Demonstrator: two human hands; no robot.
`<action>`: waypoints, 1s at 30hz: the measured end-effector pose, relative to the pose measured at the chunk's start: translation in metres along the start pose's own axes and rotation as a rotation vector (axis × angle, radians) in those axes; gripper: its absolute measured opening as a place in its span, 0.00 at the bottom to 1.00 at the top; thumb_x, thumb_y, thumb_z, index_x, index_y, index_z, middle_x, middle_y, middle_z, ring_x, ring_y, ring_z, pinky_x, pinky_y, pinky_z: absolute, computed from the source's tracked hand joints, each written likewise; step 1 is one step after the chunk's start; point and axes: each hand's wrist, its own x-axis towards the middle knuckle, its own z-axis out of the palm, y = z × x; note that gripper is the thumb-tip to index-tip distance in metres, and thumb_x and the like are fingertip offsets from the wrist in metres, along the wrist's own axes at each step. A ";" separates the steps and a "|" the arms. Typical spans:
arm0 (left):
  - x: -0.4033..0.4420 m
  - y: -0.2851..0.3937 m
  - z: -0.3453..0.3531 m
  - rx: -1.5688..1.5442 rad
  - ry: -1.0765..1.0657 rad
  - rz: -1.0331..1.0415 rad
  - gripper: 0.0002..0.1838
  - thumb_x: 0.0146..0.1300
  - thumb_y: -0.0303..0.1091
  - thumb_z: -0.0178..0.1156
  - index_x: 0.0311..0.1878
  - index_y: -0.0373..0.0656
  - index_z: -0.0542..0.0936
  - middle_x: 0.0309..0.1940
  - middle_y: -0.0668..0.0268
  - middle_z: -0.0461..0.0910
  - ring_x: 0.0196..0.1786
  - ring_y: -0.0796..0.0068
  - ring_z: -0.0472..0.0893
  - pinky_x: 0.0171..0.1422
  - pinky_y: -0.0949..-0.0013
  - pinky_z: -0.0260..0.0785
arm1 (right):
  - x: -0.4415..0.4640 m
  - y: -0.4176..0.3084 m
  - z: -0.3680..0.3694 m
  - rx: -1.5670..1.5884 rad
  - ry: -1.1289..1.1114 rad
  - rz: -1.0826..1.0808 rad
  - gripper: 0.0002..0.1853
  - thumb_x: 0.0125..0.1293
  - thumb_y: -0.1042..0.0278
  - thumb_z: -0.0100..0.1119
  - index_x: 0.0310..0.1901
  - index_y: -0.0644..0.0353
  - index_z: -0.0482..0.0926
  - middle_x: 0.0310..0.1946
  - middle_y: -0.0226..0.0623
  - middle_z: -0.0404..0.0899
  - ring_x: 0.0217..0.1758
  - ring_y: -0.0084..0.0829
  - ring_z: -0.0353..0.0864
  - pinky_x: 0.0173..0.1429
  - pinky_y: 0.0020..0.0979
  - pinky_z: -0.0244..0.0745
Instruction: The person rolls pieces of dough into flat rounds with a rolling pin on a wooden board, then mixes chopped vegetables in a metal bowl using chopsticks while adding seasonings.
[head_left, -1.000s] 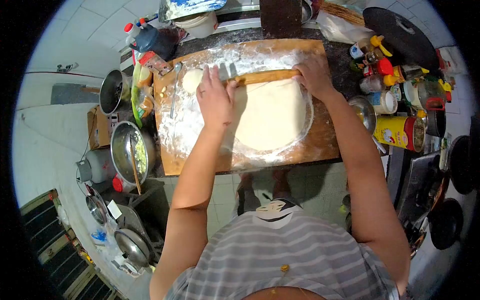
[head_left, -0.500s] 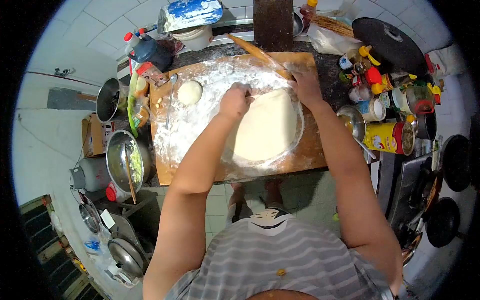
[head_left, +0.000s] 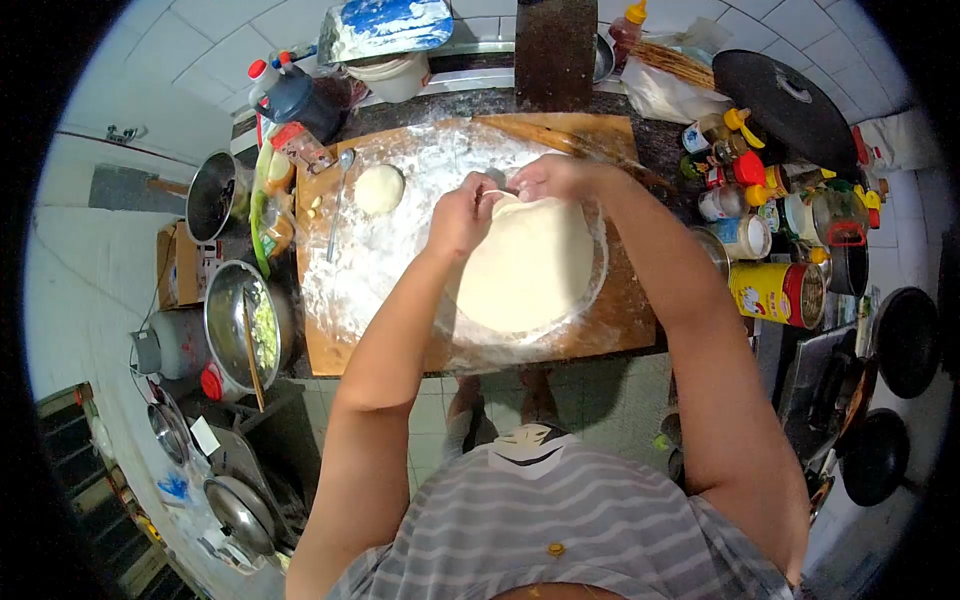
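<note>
A large flat sheet of dough [head_left: 525, 265] lies on the floured wooden board [head_left: 630, 310]. At its far edge my left hand [head_left: 465, 212] is closed on the dough's rim. Close beside it, my right hand [head_left: 555, 180] also pinches the far edge, which is slightly lifted between the two hands. Behind my right hand the wooden rolling pin [head_left: 545, 135] rests slantwise across the back of the board. A small round dough ball [head_left: 379, 189] sits on flour left of my hands, with a metal spoon [head_left: 340, 205] beside it.
At the left stand a metal bowl with chopped greens and chopsticks [head_left: 248, 325] and a dark-bottomed pot [head_left: 215, 195]. Jars and bottles [head_left: 742, 235] crowd the right side, near a large black lid [head_left: 785, 110]. A white bucket [head_left: 392, 78] stands behind the board.
Both hands were on the rolling pin; it now lies at the back, released. My left hand took the dough's far edge, then my right hand moved left to join it.
</note>
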 end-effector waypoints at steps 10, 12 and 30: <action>0.024 -0.019 0.001 -0.111 0.207 -0.089 0.08 0.61 0.31 0.57 0.42 0.40 0.74 0.25 0.58 0.78 0.28 0.63 0.78 0.34 0.67 0.70 | 0.005 -0.006 -0.026 -0.175 -0.027 0.088 0.25 0.52 0.51 0.64 0.47 0.62 0.79 0.42 0.38 0.80 0.44 0.32 0.77 0.49 0.32 0.71; 0.025 -0.018 -0.004 -0.168 0.174 -0.157 0.09 0.61 0.30 0.56 0.44 0.40 0.74 0.23 0.63 0.77 0.26 0.73 0.75 0.34 0.72 0.68 | 0.002 -0.011 -0.021 -0.064 0.007 0.084 0.26 0.51 0.51 0.66 0.47 0.63 0.79 0.44 0.40 0.79 0.45 0.33 0.76 0.51 0.31 0.70; 0.050 -0.056 0.024 -0.429 -0.065 -0.325 0.10 0.53 0.31 0.68 0.38 0.39 0.81 0.23 0.70 0.77 0.25 0.82 0.72 0.32 0.77 0.66 | 0.001 0.002 0.007 -0.234 0.293 0.165 0.17 0.53 0.64 0.62 0.45 0.62 0.79 0.37 0.41 0.82 0.38 0.31 0.79 0.45 0.29 0.72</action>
